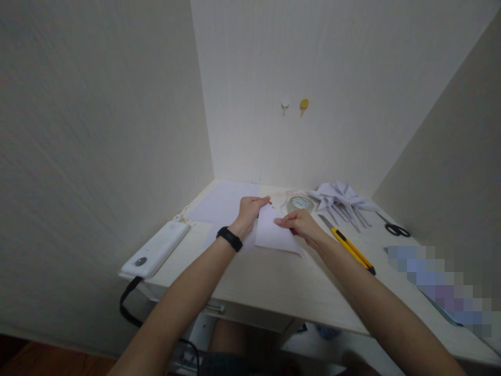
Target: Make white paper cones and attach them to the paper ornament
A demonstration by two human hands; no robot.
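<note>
A folded sheet of white paper (pixel 274 235) is held above the desk between my hands. My left hand (pixel 251 210), with a black watch on its wrist, is closed on the paper's upper left edge. From the right, my right hand (pixel 297 222) pinches the sheet near its upper right side, thumb on the front. More flat white paper (pixel 223 201) lies on the desk behind and to the left. Beyond my right hand rests a round roll of clear tape (pixel 300 203).
A yellow utility knife (pixel 350 248) lies with its blade out, right of my right forearm. Behind it are several folded paper pieces (pixel 340 201) and black scissors (pixel 397 230). A white device (pixel 156 248) sits at the left edge. Walls (pixel 254 130) enclose the desk (pixel 282 292).
</note>
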